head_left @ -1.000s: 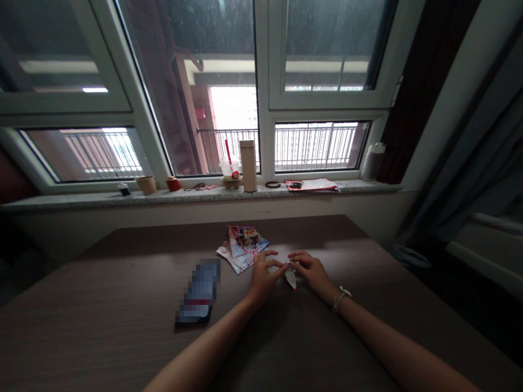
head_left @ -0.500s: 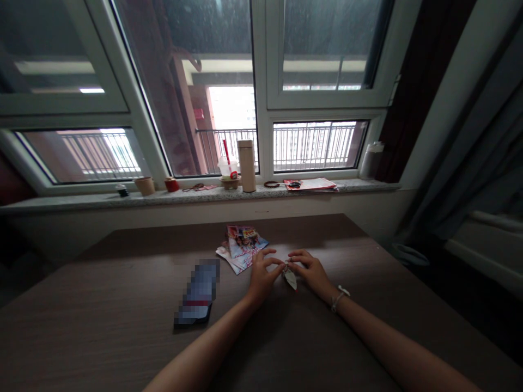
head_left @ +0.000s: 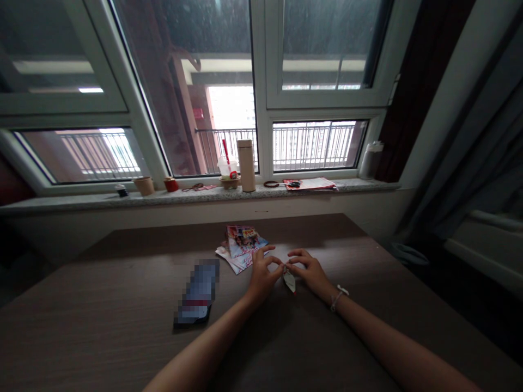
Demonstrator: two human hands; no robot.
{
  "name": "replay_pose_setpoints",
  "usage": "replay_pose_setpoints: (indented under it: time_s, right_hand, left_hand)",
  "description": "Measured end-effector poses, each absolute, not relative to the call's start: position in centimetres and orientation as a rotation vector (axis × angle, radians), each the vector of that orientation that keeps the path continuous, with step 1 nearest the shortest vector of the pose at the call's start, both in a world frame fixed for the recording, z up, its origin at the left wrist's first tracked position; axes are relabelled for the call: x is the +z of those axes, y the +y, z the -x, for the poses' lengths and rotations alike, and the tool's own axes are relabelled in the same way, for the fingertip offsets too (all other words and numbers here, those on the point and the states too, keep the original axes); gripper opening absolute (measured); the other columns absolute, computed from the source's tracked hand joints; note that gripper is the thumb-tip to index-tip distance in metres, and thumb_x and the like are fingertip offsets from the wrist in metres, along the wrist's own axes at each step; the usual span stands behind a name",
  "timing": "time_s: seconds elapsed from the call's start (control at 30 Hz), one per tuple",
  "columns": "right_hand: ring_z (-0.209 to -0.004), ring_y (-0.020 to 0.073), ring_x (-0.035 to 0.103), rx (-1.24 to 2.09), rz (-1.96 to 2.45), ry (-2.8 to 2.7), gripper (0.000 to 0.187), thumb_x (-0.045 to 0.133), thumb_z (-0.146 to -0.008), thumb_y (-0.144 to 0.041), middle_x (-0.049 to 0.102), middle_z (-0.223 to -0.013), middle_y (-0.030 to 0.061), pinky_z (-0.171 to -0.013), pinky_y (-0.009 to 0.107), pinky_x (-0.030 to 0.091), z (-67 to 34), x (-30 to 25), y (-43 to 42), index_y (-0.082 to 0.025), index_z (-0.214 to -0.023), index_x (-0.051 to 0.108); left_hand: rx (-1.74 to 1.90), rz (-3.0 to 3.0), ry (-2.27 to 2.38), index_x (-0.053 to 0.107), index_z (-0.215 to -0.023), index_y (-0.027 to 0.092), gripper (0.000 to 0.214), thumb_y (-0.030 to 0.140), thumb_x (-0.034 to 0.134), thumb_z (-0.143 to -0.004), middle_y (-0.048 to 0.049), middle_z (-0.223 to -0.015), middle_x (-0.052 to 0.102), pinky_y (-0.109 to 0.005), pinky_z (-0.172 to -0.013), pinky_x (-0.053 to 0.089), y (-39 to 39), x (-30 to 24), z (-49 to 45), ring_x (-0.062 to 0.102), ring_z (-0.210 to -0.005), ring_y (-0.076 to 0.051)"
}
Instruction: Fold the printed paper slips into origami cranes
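Note:
Between my hands is a small piece of folded paper (head_left: 290, 281), whitish with a red spot at its lower tip. My left hand (head_left: 263, 271) pinches its upper end between thumb and forefinger, the other fingers raised. From the right, my right hand (head_left: 309, 272) pinches the same end, its fingertips almost touching those of the left. The fingertips cover the top of the paper, so its full shape is hidden. Behind my left hand lie colourful printed sheets (head_left: 245, 242), fanned over one another. A dark phone (head_left: 198, 294), partly pixelated, rests left of my left forearm.
The brown table (head_left: 122, 294) reaches toward the windowsill (head_left: 196, 194). On the sill stand a beige flask (head_left: 247, 166), a cup with a red straw (head_left: 227, 166), a paper cup (head_left: 144, 186), a red jar (head_left: 170, 184), scissors (head_left: 292, 184) on papers and a grey bottle (head_left: 371, 161).
The folded paper's lower tip has shifted slightly down and left. Both hands keep their pinch in nearly the same place. The phone and printed sheets have not moved.

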State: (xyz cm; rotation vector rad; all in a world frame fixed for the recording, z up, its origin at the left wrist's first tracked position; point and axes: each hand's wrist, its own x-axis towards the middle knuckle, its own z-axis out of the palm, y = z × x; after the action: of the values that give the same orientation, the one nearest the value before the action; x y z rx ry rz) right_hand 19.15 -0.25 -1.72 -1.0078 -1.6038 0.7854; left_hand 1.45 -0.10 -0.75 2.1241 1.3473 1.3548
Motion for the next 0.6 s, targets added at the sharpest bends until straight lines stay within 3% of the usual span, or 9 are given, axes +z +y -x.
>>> replay_pose_setpoints:
  time_s: [0.37, 0.6]
  right_hand:
    - [-0.118, 0.0248, 0.047, 0.664, 1.123, -1.624, 0.018, 0.070, -0.076, -0.040, 0.050, -0.115, 0.0062, -0.107, 0.041, 0.033, -18.86, -1.96, -0.04, -0.023, -0.069, 0.069]
    - [-0.118, 0.0262, 0.045, 0.612, 1.150, -1.590, 0.021, 0.070, -0.077, -0.045, 0.048, -0.113, 0.0064, -0.109, 0.043, 0.029, -19.08, -2.44, 0.06, -0.024, -0.073, 0.073]
  left_hand:
    - [1.289, -2.241, 1.313, 0.072, -0.074, 0.023, 0.005, 0.019, 0.071, -0.076, -0.0050, -0.127, 0.058, -0.052, -0.108, 0.033, 0.00, -0.08, -1.59, 0.046, -0.122, -0.029]
    - [1.297, -2.185, 1.327, 0.072, -0.075, 0.023, 0.004, 0.020, 0.071, -0.078, -0.0060, -0.126, 0.059, -0.051, -0.107, 0.033, 0.32, -0.54, -1.41, 0.048, -0.121, -0.028]
